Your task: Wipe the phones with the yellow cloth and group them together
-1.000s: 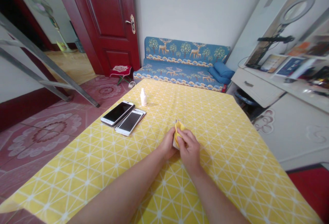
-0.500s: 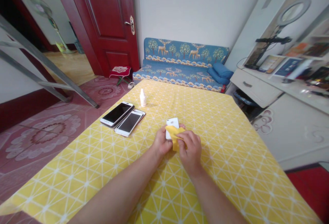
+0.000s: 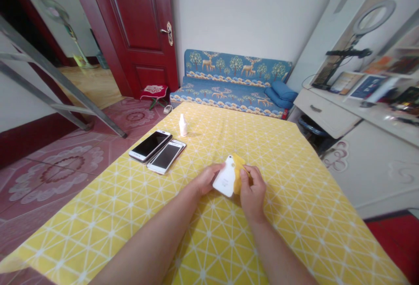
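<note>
A white smartphone [image 3: 224, 181] is held back side up and tilted above the table. My left hand [image 3: 208, 179] grips its left edge, the fingers partly hidden beneath it. My right hand [image 3: 253, 188] is closed on a yellow cloth [image 3: 238, 172], which is folded over the phone's right edge. The right thumb lies on top of the cloth; the other fingers are partly hidden behind it. To the left, a dark-screened phone [image 3: 150, 145] and a white phone [image 3: 166, 157] lie side by side. A small white bottle [image 3: 183, 126] stands upright behind them.
A yellow cloth with white lines covers the table [image 3: 131, 228]. Beyond its far edge is a blue patterned sofa [image 3: 229, 86]. A white cabinet [image 3: 369, 158] stands at the right. On the left are a metal ladder [image 3: 81, 109] and a red stool [image 3: 153, 90].
The white phone has turned clockwise and tilted, showing more of its back. The yellow cloth has moved from across its lower part to its right edge, together with my right hand.
</note>
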### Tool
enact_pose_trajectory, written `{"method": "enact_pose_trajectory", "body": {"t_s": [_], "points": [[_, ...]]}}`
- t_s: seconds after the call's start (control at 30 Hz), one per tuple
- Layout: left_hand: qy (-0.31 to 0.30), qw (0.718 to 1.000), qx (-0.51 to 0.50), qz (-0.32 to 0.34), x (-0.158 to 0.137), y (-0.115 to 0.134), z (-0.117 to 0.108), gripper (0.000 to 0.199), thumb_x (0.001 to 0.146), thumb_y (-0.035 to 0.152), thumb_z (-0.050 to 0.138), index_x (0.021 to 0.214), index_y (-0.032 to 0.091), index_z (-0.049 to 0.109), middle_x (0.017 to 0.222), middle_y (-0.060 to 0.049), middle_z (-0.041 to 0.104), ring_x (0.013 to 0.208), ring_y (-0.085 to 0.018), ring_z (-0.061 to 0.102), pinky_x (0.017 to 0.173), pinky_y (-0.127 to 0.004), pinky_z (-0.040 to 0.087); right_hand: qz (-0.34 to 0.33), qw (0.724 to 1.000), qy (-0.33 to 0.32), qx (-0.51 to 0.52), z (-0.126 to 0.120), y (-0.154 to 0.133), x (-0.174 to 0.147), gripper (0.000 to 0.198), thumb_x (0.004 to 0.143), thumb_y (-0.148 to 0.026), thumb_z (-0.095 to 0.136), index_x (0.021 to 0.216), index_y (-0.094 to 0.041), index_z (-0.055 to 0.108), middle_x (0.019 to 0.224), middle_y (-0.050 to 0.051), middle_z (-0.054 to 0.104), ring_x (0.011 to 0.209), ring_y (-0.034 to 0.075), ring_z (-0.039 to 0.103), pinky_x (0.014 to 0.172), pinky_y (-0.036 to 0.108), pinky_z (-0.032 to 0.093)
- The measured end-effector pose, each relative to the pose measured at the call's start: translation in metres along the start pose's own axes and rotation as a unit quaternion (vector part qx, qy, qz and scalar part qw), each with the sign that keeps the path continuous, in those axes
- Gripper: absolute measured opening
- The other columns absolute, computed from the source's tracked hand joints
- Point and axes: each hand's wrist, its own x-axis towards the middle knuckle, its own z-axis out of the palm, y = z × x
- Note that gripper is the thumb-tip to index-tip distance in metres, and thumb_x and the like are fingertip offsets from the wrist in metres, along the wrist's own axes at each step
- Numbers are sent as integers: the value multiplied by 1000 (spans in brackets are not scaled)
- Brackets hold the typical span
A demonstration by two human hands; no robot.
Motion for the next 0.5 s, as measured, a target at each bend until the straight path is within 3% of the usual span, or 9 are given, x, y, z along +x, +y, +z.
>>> {"method": "enact_pose_trajectory", "body": {"t_s": [0.1,0.2,0.3,0.4,0.43,0.5], "points": [[-17,999,14,-37,-3,0,-1,18,79,20,62,87,5,68,71,-14,72,57,-20,66,59,-29,48,89,994,52,34,-2,8,5,20,88,-34,51,94,-18,61,90,5,63,84,19,57,76,32,44],[-35,999,-9,-31,-6,5,2,22,82,24,61,90,6,67,74,-13,72,61,-19,67,62,-28,49,146,984,70,74,-3,14,8,25,84,-38,54,96,-17,61,89,6,65,80,19,59,73,32,46],[-23,995,-74,55,-6,12,3,19,86,25,57,94,10,66,77,-8,71,68,-17,67,70,-27,51,127,986,-44,94,-5,10,6,20,81,-37,60,84,-18,65,76,3,65,70,18,59,64,30,46],[5,981,-127,149,-3,17,1,14,88,21,55,96,14,63,83,-5,71,76,-14,67,81,-26,51,26,969,-223,99,-4,-4,1,24,83,-34,59,66,-19,67,71,3,63,70,18,59,65,30,46],[1,978,-131,160,-2,18,-1,14,88,21,54,96,14,63,85,-5,71,80,-15,67,84,-28,50,5,963,-247,105,-2,-8,-1,26,84,-33,57,66,-19,68,76,4,63,74,19,60,68,30,46],[-29,980,-121,159,-2,16,-3,14,87,23,57,97,15,62,91,-7,71,89,-18,67,89,-34,49,21,965,-228,128,3,-15,-4,25,87,-35,55,75,-20,70,82,5,65,80,18,61,73,31,47]]}}
